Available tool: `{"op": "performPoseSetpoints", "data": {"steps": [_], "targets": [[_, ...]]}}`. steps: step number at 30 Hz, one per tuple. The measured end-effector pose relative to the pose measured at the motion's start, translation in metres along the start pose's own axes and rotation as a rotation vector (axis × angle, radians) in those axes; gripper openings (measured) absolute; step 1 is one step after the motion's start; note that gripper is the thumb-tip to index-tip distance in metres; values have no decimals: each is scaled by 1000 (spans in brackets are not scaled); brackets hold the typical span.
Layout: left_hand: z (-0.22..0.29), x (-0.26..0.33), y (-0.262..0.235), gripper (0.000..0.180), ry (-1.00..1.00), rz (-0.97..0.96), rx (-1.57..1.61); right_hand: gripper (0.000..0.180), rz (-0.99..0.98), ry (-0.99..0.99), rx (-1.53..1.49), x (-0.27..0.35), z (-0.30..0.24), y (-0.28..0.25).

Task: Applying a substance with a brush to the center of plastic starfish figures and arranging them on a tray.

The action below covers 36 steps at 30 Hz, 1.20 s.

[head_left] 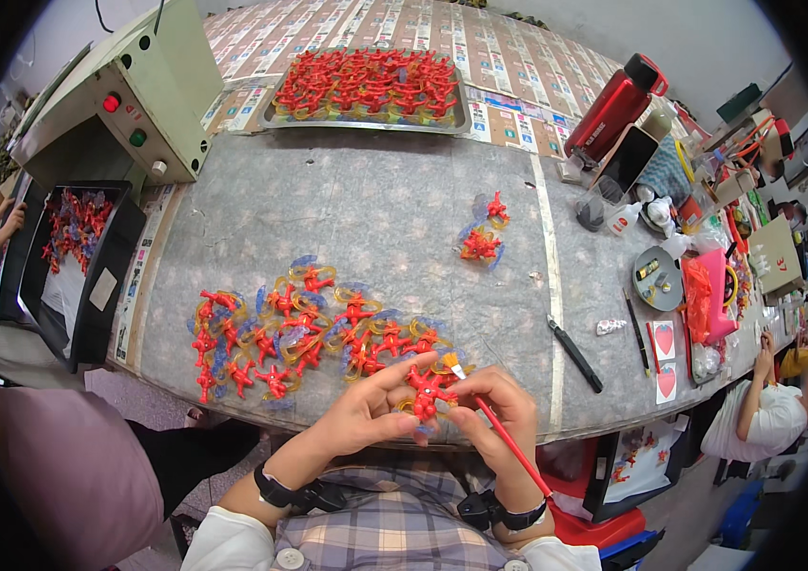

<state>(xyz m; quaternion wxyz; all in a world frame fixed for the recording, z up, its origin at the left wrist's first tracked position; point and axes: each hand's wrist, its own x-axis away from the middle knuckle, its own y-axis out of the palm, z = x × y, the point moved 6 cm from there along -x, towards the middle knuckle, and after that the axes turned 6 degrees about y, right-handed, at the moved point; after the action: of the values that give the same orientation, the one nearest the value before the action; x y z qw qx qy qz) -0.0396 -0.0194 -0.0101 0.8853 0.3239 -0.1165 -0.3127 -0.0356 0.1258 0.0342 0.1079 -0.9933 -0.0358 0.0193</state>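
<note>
Near the table's front edge, my left hand [358, 411] grips a small red plastic figurine [429, 396] between thumb and fingers. My right hand [502, 407] is closed round a thin paintbrush [511, 441] with a red handle, its orange-brown bristles pointing up and away from me. The right thumb and fingertips also meet the figurine's right side. Left of my hands and a little farther off lies a loose cluster of similar red figurines [280, 328] with clear yellow and blue parts. Another two or so red figurines [481, 246] lie apart, farther back on the grey table cover.
A metal tray [366, 126] heaped with red figurines stands at the back. At far left are a pale green machine [161, 119] and a black bin [104, 285]. To the right lie a black knife-like tool [575, 354], a grey dish [650, 295] and a red flask [613, 109]. Other people sit on both sides.
</note>
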Motion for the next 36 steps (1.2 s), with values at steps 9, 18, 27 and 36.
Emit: {"op": "performPoseSetpoints", "data": {"steps": [9,18,27,36], "targets": [[7,-3,8,73,56,-35,-332,12,60,316,-347,2,23,-4],[1,-5,12,80,-40,-62,-544,18,-180,437,-350,4,33,9],[-2,-11,20,77,-67,-65,-393,27,-218,572,-522,13,47,14],[-19,-18,21,71,-192,-97,-214,30,-85,443,-456,11,49,-1]]}}
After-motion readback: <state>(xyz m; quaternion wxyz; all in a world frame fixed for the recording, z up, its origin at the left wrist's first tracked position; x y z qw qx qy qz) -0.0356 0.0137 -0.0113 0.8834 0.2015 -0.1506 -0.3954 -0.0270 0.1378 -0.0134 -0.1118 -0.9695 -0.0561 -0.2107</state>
